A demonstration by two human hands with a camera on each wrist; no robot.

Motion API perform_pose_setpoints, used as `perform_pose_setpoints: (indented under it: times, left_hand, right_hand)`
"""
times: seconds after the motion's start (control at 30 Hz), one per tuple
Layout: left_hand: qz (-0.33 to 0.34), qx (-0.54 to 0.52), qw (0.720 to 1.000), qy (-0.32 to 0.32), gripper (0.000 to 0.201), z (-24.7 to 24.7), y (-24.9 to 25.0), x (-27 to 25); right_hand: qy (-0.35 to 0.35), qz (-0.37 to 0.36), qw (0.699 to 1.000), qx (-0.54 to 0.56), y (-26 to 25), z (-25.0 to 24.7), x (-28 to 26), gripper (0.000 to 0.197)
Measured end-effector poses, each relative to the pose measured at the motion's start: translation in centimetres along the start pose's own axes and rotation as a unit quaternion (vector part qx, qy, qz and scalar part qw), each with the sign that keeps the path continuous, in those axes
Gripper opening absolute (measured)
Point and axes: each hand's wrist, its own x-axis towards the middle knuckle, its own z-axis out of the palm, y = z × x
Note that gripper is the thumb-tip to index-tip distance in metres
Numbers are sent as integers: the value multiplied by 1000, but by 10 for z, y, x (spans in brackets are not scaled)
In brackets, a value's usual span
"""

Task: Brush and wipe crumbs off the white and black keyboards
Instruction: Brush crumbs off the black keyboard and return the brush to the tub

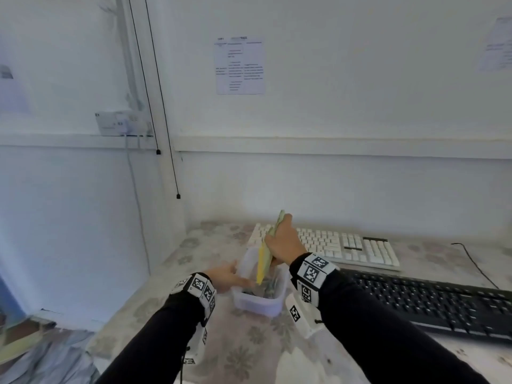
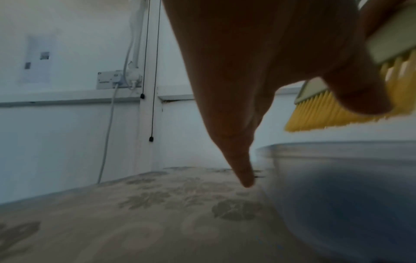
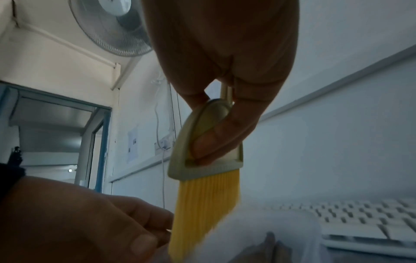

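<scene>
My right hand [image 1: 282, 239] grips a small brush [image 1: 264, 259] with a pale green handle [image 3: 198, 142] and yellow bristles [image 3: 204, 213], held bristles-down over a translucent plastic tub [image 1: 259, 289]. My left hand [image 1: 228, 277] rests against the tub's left rim with relaxed fingers [image 2: 243, 160]. The white keyboard [image 1: 346, 246] lies behind the right hand near the wall. The black keyboard [image 1: 432, 300] lies in front of it, to the right of the tub. The brush [image 2: 333, 106] hangs above the tub [image 2: 349, 195] in the left wrist view.
A floral cloth [image 1: 249, 350] covers the table. The wall [image 1: 332, 176] runs close behind the white keyboard. Cords [image 1: 166, 134] and a socket [image 1: 122, 123] are at the back left. The table's left edge drops off near my left arm. The tub holds some dark items.
</scene>
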Motion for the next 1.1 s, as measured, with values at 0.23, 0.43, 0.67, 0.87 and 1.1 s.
perform_pose_setpoints:
  times: [0.23,0.43,0.67,0.87,1.1]
  left_hand:
    - [67,12,996,-51,78,-9,-12,-5]
    - [102,59,990,-75,92,-16,-21,4]
    - [107,70,987,-97,123,-19,-21,6]
    - [124,65,984,-113,119,-19,-19,6]
    - [136,49,986,-85,59,-17,-23,6]
  right_hand:
    - [1,20,999,-37,0,40,24,36]
    - [-29,54,991,-122,7,55,39,50]
    - [21,49,982,-180,3,45,42,49]
    - [-24,37,980,-192,-3,70,41,56]
    - [-134,89,971,-179,-8,77,30,29]
